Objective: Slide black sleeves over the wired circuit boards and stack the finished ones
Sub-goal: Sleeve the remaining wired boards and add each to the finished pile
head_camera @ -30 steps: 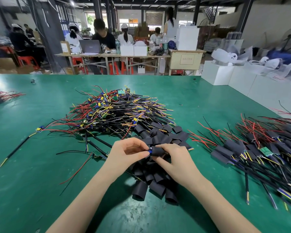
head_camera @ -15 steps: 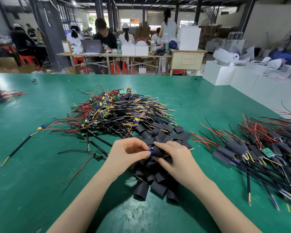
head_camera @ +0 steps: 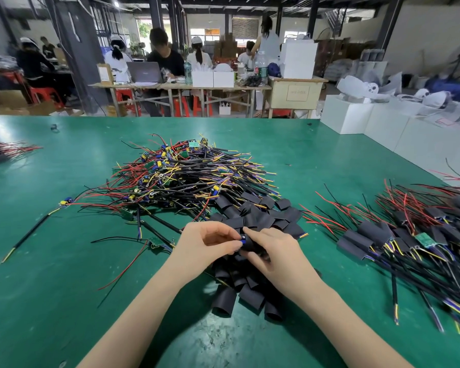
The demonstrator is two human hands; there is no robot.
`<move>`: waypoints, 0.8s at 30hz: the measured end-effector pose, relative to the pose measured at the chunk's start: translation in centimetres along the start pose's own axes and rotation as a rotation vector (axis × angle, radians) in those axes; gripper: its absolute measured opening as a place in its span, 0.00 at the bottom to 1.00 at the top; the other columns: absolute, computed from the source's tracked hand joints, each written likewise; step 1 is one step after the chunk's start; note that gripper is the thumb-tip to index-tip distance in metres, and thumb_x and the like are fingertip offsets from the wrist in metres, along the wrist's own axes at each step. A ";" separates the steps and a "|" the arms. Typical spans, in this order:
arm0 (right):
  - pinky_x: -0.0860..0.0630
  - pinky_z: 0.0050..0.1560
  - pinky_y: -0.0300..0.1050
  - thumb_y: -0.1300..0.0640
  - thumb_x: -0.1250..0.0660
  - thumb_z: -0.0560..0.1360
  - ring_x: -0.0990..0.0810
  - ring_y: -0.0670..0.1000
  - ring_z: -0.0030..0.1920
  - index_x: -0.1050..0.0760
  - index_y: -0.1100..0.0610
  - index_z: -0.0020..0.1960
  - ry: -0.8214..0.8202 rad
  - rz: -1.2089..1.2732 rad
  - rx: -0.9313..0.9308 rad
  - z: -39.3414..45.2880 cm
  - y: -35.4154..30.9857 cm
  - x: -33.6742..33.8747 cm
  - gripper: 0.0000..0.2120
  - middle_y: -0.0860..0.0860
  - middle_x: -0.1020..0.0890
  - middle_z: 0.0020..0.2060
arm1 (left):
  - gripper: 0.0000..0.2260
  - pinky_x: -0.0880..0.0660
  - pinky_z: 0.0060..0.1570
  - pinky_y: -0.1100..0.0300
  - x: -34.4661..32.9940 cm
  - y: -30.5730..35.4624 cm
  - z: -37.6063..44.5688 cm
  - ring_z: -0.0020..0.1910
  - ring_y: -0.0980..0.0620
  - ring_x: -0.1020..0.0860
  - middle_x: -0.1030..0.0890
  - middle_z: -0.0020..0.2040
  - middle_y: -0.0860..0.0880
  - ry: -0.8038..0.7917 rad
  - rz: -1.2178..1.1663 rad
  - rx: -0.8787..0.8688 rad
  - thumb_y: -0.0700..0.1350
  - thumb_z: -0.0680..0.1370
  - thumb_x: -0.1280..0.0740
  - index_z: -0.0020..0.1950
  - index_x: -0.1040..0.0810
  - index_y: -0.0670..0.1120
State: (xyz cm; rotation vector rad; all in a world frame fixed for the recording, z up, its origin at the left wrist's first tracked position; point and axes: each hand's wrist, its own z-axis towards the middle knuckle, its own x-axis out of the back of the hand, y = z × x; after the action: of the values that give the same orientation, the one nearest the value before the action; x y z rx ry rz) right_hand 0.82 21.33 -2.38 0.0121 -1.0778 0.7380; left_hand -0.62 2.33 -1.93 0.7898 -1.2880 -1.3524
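Sleeving one board over the loose sleeves [head_camera: 239, 285]: your left hand [head_camera: 199, 248] pinches the board's blue end [head_camera: 242, 237], right hand [head_camera: 272, 252] grips the sleeve [head_camera: 250, 244]. Push straight, keep wires trailing clear, then lay it on the stack [head_camera: 398, 235] at right.

We work in a factory hall: beyond our hands [head_camera: 250, 251], seated workers [head_camera: 165, 59], trestle tables [head_camera: 175, 87], stacked cartons [head_camera: 345, 116].

The green table mat [head_camera: 64, 261] at lower left looks smooth with a dull sheen. The loose black sleeves [head_camera: 250, 290] at centre are matt, soft-looking plastic. The wires [head_camera: 197, 179] above them wear glossy coloured insulation.
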 end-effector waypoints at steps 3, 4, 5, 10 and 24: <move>0.30 0.47 0.46 0.56 0.29 0.73 0.22 0.57 0.49 0.23 0.58 0.64 0.000 -0.012 0.022 -0.1 0.0 0.0 0.20 0.53 0.19 0.44 | 0.05 0.22 0.41 0.64 -0.2 -0.1 0.0 0.35 0.54 0.18 0.15 0.36 0.48 -0.026 0.021 -0.012 0.36 0.73 0.26 0.43 0.16 0.46; 0.31 0.48 0.45 0.55 0.30 0.73 0.23 0.56 0.50 0.24 0.57 0.64 -0.004 -0.010 0.023 -0.1 0.0 0.2 0.20 0.53 0.19 0.44 | 0.05 0.23 0.41 0.64 -0.2 -0.1 0.0 0.34 0.54 0.19 0.16 0.36 0.48 -0.040 0.022 -0.017 0.36 0.73 0.26 0.43 0.17 0.45; 0.31 0.49 0.43 0.54 0.30 0.73 0.23 0.55 0.50 0.24 0.56 0.65 -0.007 -0.003 0.025 0.0 0.0 0.4 0.20 0.52 0.19 0.46 | 0.05 0.23 0.41 0.64 -0.2 -0.1 0.0 0.34 0.54 0.19 0.16 0.36 0.49 -0.051 0.016 -0.024 0.35 0.73 0.26 0.43 0.17 0.45; 0.27 0.50 0.39 0.46 0.29 0.73 0.23 0.45 0.48 0.20 0.50 0.60 0.013 0.153 0.028 0.4 0.0 2.1 0.17 0.45 0.19 0.46 | 0.06 0.22 0.42 0.62 0.3 0.0 0.1 0.36 0.52 0.18 0.15 0.39 0.47 -0.039 -0.003 -0.060 0.36 0.72 0.25 0.44 0.16 0.46; 0.21 0.38 0.45 0.54 0.24 0.69 0.20 0.50 0.39 0.16 0.54 0.46 0.077 0.024 0.165 0.4 0.5 1.8 0.08 0.47 0.17 0.39 | 0.06 0.22 0.40 0.64 -0.3 -0.6 0.2 0.35 0.52 0.18 0.16 0.36 0.46 -0.015 -0.010 -0.031 0.33 0.73 0.27 0.41 0.17 0.44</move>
State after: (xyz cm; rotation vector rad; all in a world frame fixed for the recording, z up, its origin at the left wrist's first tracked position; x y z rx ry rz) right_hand 0.71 22.48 -0.93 0.1112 -0.9430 0.8416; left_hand -0.90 2.61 -2.51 0.7667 -1.2734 -1.3854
